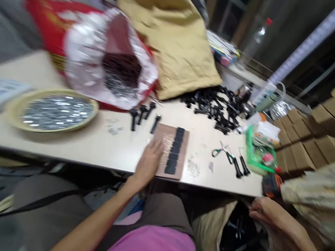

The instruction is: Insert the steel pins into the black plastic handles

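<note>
My left hand (148, 161) lies flat with fingers stretched out on the left edge of a brown board (176, 173) at the table's front edge. A row of black pieces (175, 149) runs down the board. My right hand (263, 210) is below the table edge, fingers curled at the rim of a tan sack (206, 232) that holds black parts (238, 241); what it grips is blurred. A few black parts (143, 115) lie just beyond the board.
A round tray of small metal pieces (54, 112) sits at the left. A red-and-white bag (108, 60) and a tan sack (172, 29) stand behind. A pile of black parts (216, 105), scissors (223, 150), a green basket (257, 155) and cardboard boxes (307, 134) fill the right.
</note>
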Action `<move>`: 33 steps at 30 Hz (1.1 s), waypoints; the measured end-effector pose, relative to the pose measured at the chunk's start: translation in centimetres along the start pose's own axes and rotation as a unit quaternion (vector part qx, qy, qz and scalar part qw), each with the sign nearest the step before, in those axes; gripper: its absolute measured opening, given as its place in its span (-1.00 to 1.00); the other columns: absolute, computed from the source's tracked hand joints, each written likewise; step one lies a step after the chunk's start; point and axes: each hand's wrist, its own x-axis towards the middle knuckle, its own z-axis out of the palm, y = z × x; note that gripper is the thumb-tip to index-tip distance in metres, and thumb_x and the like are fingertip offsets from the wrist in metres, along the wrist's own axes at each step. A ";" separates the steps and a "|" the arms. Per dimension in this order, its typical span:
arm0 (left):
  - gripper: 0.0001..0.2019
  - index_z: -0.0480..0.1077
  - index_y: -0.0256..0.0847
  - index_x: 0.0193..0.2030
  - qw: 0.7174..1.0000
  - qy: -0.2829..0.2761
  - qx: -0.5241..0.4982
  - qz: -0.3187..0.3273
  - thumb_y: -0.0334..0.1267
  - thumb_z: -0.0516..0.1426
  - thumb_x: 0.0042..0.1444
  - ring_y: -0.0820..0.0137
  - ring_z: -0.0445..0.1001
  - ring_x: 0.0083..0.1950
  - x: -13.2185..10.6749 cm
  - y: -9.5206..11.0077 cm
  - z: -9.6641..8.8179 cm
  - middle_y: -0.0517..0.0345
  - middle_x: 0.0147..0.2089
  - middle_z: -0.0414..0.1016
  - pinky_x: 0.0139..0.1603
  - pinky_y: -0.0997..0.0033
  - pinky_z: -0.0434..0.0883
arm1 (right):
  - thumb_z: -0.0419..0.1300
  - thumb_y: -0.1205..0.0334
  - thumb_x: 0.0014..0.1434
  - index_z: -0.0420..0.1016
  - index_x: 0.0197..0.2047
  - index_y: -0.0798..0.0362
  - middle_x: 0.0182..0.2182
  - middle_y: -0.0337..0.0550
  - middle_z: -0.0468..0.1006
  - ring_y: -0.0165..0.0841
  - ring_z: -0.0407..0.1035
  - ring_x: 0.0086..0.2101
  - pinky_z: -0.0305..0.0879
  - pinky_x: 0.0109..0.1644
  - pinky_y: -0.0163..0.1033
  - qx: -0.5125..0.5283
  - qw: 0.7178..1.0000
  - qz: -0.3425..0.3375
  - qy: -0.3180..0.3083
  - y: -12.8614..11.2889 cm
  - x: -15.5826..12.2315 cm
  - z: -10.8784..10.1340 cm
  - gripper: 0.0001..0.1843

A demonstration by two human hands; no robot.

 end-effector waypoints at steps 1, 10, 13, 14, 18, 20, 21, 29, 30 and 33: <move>-0.56 0.32 -0.23 0.12 1.000 -0.004 0.007 -0.001 -0.44 -0.16 0.17 0.18 0.13 0.34 0.2 0.2 0.2 -0.06 0.19 0.38 0.26 -0.08 0.19 | 0.12 0.23 0.16 0.56 -0.47 0.06 -0.48 -0.08 0.56 -0.35 0.40 -0.45 0.26 -0.35 -0.31 -0.024 0.998 -0.033 0.037 -0.4 1.3 -0.6 -0.75; -0.67 0.43 -0.19 -0.02 0.987 0.131 0.000 -0.096 -0.31 -0.09 0.23 0.20 0.41 0.07 1.3 1.0 -2.1 -0.05 0.03 0.48 0.06 0.06 0.40 | -0.01 0.35 0.30 0.48 -0.11 0.00 -0.11 -0.06 0.53 -0.32 0.36 -0.21 0.27 -0.18 -0.23 -0.170 0.834 -0.448 0.272 -18.1 23.4 -4.5 -0.75; -0.71 0.47 -0.21 -0.13 0.966 0.193 0.051 -0.165 -0.32 -0.07 0.21 0.21 0.45 -0.15 1.7 -0.9 -4.8 -0.03 -0.19 0.52 -0.08 0.11 0.44 | 0.03 0.40 0.27 0.48 -0.20 0.04 -0.17 -0.07 0.53 -0.31 0.33 -0.22 0.21 -0.22 -0.22 -0.279 0.803 -0.478 0.220 -22.2 28.3 -5.8 -0.80; -0.71 0.47 -0.22 -0.16 0.960 0.198 0.068 -0.184 -0.32 -0.07 0.21 0.20 0.45 -0.19 1.9 -1.7 -5.6 -0.03 -0.25 0.51 -0.11 0.12 0.44 | 0.04 0.41 0.26 0.48 -0.24 0.05 -0.21 -0.07 0.54 -0.31 0.32 -0.24 0.19 -0.23 -0.22 -0.314 0.794 -0.480 0.199 -23.1 29.4 -6.2 -0.81; -0.73 0.47 -0.21 -0.21 0.952 0.183 0.096 -0.225 -0.30 -0.06 0.20 0.20 0.43 -0.22 2.3 -4.3 -7.3 -0.01 -0.30 0.48 -0.18 0.19 0.43 | 0.09 0.42 0.23 0.47 -0.37 0.09 -0.39 -0.09 0.53 -0.31 0.30 -0.32 0.13 -0.23 -0.20 -0.405 0.756 -0.490 0.154 -24.9 32.0 -7.2 -0.82; -0.73 0.47 -0.22 -0.19 0.951 0.179 0.103 -0.231 -0.31 -0.06 0.20 0.22 0.43 -0.22 2.5 -4.9 -7.4 -0.01 -0.28 0.47 -0.18 0.22 0.43 | 0.08 0.44 0.23 0.46 -0.39 0.10 -0.41 -0.09 0.51 -0.30 0.29 -0.31 0.12 -0.22 -0.19 -0.423 0.735 -0.505 0.160 -25.2 32.6 -7.3 -0.81; -0.73 0.46 -0.22 -0.18 0.949 0.179 0.110 -0.235 -0.31 -0.06 0.21 0.23 0.42 -0.22 2.7 -5.1 -7.3 -0.01 -0.28 0.47 -0.19 0.23 0.42 | 0.08 0.44 0.23 0.46 -0.38 0.10 -0.40 -0.09 0.51 -0.29 0.29 -0.30 0.11 -0.22 -0.19 -0.427 0.726 -0.513 0.166 -25.3 32.9 -7.2 -0.81; -0.76 0.47 -0.16 -0.15 0.938 0.075 0.172 -0.291 -0.35 -0.02 0.20 0.27 0.40 -0.24 5.1 -5.7 -7.8 0.03 -0.25 0.40 -0.39 0.38 0.33 | 0.03 0.41 0.28 0.43 -0.31 0.08 -0.38 -0.11 0.48 -0.30 0.28 -0.27 0.14 -0.21 -0.21 -0.400 0.694 -0.570 0.184 -25.7 34.8 -7.1 -0.81; -0.77 0.47 -0.15 -0.18 0.937 0.058 0.180 -0.295 -0.35 -0.01 0.20 0.27 0.39 -0.22 5.4 -5.6 -7.9 0.03 -0.25 0.40 -0.41 0.39 0.32 | 0.02 0.42 0.28 0.43 -0.32 0.09 -0.39 -0.11 0.48 -0.31 0.28 -0.29 0.15 -0.22 -0.21 -0.388 0.697 -0.573 0.189 -25.7 35.1 -7.0 -0.80; -0.77 0.46 -0.16 -0.24 0.930 0.018 0.207 -0.304 -0.36 -0.03 0.21 0.22 0.38 -0.15 6.1 -5.2 -8.2 0.00 -0.20 0.40 -0.43 0.38 0.29 | -0.03 0.44 0.29 0.44 -0.28 0.11 -0.45 -0.12 0.45 -0.33 0.27 -0.37 0.18 -0.27 -0.23 -0.328 0.708 -0.588 0.215 -25.5 35.8 -6.7 -0.77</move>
